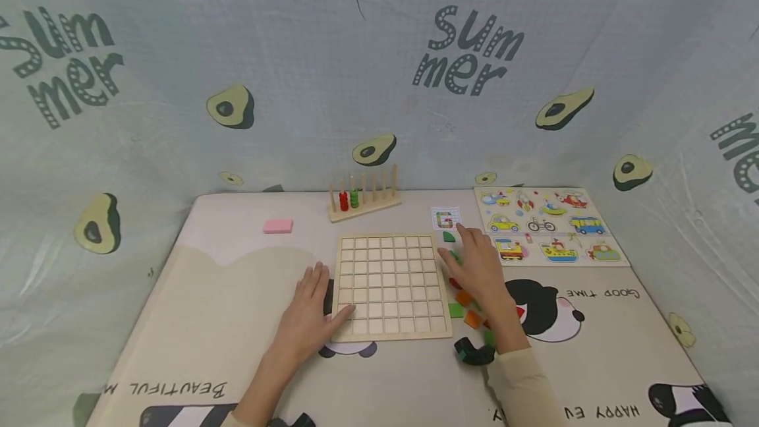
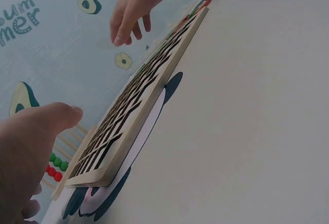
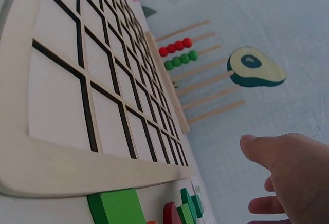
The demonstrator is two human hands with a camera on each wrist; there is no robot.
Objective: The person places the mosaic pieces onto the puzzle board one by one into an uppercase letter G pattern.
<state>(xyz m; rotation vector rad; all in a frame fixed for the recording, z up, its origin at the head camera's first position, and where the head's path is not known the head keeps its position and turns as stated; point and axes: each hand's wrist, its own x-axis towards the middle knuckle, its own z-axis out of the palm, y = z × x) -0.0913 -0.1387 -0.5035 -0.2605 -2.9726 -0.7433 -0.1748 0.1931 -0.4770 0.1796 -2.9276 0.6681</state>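
Note:
A wooden grid board (image 1: 391,288) with bare square cells lies flat at the middle of the table. My left hand (image 1: 305,318) rests at its left edge, fingers extended and thumb reaching over the frame. To the right of the board, my right hand (image 1: 479,265) hovers over small coloured blocks with nothing in its fingers. Among these are a green block (image 1: 456,310), an orange block (image 1: 472,319) and a green curved-edge piece (image 1: 449,236); the hand and forearm hide some others. A printed pattern card (image 1: 446,218) lies just beyond the right fingertips.
Behind the board stands a wooden peg rack (image 1: 367,206) carrying red and green beads. A pink block (image 1: 278,226) lies at the back left. The vehicle picture board (image 1: 551,226) occupies the back right corner, in front of a patterned curtain (image 1: 296,71).

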